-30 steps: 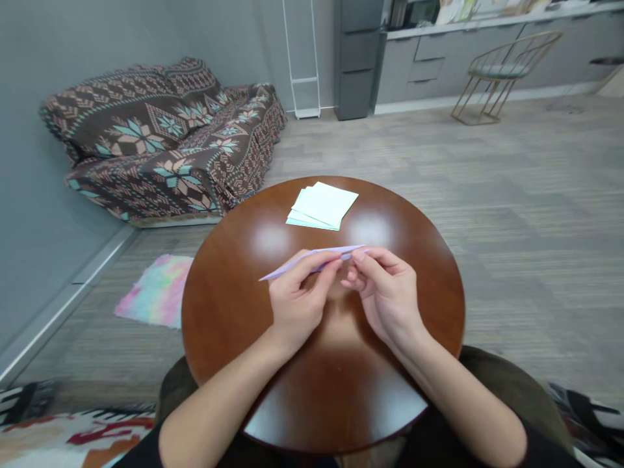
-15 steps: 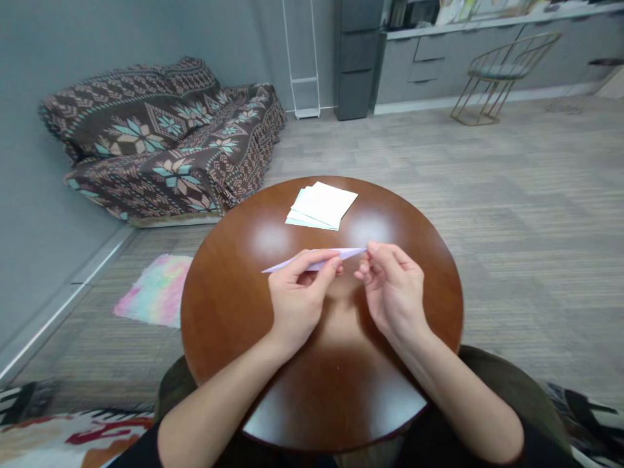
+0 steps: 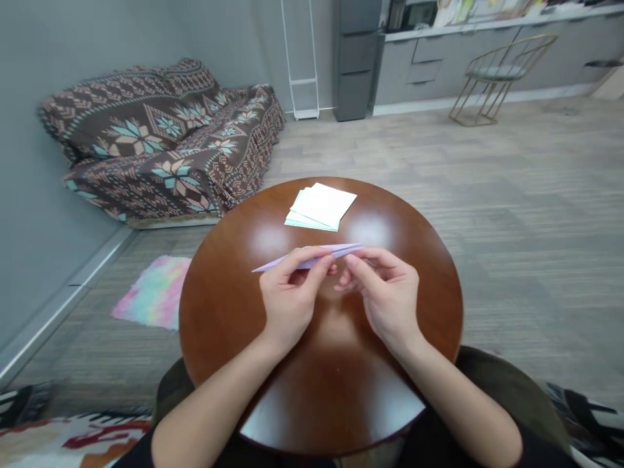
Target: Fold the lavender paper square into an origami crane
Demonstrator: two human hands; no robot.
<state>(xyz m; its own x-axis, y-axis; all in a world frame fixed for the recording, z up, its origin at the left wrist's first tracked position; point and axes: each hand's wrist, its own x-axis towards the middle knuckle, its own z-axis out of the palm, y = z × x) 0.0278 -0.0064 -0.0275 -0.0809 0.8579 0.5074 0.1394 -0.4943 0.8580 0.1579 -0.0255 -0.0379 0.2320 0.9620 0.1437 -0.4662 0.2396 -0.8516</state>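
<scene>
A folded sheet of light purple paper [image 3: 308, 262] is held above the table, long and narrow, its pointed end to the left. My left hand [image 3: 291, 292] is closed on its middle, thumb in front and fingers behind. At the paper's right end, my right hand [image 3: 387, 289] pinches the edge between thumb and forefinger, with the other fingers curled below. The layers stand slightly apart near the right end. Part of the paper is hidden behind my fingers.
A round brown table [image 3: 224, 312] lies under my hands. Toward its far side rests a small stack of pale paper sheets [image 3: 324, 205]. Beyond are a patterned sofa [image 3: 170, 143], a fluffy pastel rug [image 3: 153, 292] and a wire-frame chair [image 3: 497, 75].
My right hand has shifted slightly left along the paper, its thumb now nearer my left hand. The paper and left hand have moved a little left, and the paper's layers show a gap.
</scene>
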